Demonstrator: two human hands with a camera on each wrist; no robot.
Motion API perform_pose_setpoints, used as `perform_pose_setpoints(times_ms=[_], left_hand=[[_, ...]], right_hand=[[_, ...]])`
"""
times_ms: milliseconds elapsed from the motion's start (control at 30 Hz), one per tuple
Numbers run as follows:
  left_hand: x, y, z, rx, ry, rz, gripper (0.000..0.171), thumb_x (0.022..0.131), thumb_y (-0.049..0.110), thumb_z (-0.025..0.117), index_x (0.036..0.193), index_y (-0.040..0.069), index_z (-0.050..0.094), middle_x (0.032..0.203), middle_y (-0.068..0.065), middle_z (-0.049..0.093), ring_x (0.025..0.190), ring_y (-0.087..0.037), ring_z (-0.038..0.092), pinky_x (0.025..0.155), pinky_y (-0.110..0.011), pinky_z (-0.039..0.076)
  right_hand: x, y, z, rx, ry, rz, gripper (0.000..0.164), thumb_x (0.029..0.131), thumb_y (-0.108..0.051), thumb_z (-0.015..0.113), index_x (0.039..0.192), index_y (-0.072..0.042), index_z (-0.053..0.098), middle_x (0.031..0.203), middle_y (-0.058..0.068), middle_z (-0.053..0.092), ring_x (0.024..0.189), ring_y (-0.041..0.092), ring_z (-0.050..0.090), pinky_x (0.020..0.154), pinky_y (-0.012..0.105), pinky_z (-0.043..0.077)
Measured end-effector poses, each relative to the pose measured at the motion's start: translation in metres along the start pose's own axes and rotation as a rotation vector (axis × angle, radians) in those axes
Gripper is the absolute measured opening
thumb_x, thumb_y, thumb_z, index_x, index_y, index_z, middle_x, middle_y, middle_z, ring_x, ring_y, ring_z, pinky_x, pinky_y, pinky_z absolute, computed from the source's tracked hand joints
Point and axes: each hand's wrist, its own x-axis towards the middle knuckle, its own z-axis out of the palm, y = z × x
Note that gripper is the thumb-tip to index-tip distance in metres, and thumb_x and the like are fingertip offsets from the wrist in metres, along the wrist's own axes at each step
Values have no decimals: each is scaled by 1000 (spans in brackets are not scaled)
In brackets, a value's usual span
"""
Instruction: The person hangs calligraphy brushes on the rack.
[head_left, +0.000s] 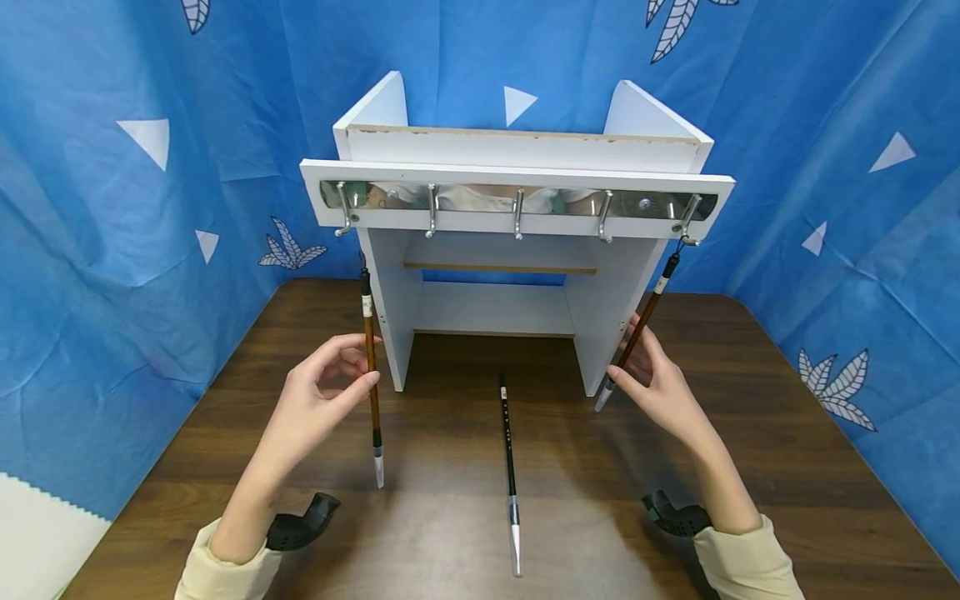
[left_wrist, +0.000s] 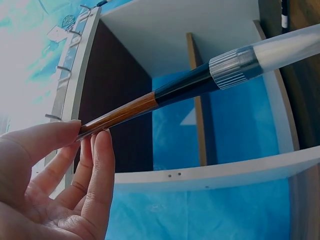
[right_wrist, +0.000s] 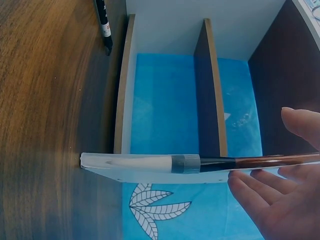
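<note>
My left hand [head_left: 326,385] pinches the brown shaft of a calligraphy brush [head_left: 371,358] between thumb and fingertips. This brush is nearly upright, its capped tip down and its cord loop just below the leftmost hook [head_left: 343,208]. In the left wrist view, its clear cap [left_wrist: 285,49] points up to the right. A second brown calligraphy brush [head_left: 647,321] hangs tilted by its loop at the rightmost hook [head_left: 688,218]. Around it is my right hand [head_left: 656,383]; in the right wrist view the thumb [right_wrist: 302,125] stands off the shaft, with the other fingers close beside it.
A black calligraphy brush [head_left: 509,467] with a clear cap lies on the wooden table [head_left: 585,533]. Behind stands a white shelf unit [head_left: 491,304]; its front rail [head_left: 517,172] carries several metal hooks. Blue patterned cloth [head_left: 465,50] surrounds the table.
</note>
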Motion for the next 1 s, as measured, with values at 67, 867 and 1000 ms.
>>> perform_pose_setpoints(times_ms=[67,867,1000], left_hand=[[0,0,-1,-1,8,-1,37,80,9,65,116,10,54,88,-5,56,79,-7,56,59,-23,51],[5,-2,-12,-66,58,48,37,81,5,63,116,5,52,85,-7,54,73,-11,58,60,-23,51],[6,-2,-12,-84,56,53,37,81,5,63,116,5,52,85,-7,54,72,-12,58,59,-25,52]], right_hand=[[0,0,0,0,-1,1,77,87,-16,58,143,-24,6,143,16,22,122,34,37,91,45,35],[-1,-1,0,5,-2,-5,77,87,-14,57,144,-23,5,143,17,21,120,37,38,90,46,36],[-1,-1,0,0,-4,-6,77,87,-13,57,144,-22,5,143,18,21,120,38,38,89,47,36]])
